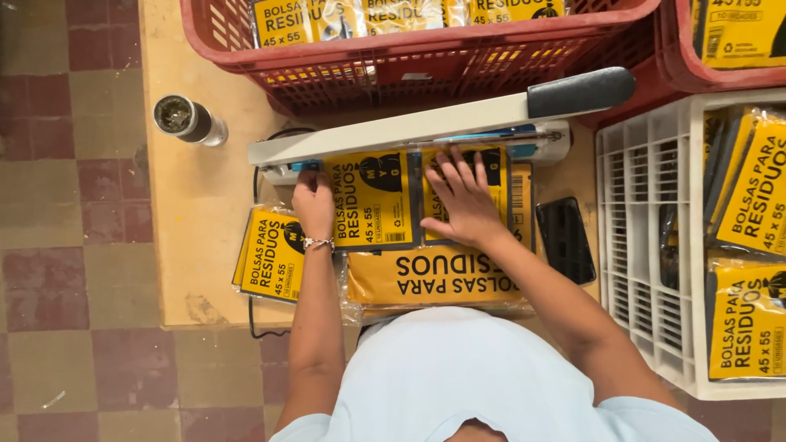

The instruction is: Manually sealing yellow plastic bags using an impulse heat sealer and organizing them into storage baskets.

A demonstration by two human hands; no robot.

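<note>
Both hands rest on yellow packets at the heat sealer [426,123]: left hand [314,206] curled, pinning one packet [372,199] beneath the raised sealer arm, right hand [461,199] spread flat on the adjacent packet [499,176], keeping edges aligned on the sealing bar.

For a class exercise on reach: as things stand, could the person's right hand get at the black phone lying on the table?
Probably yes. The right hand rests flat on a yellow packet, and the black phone lies just beside it on the table, uncovered, with nothing between them.
</note>
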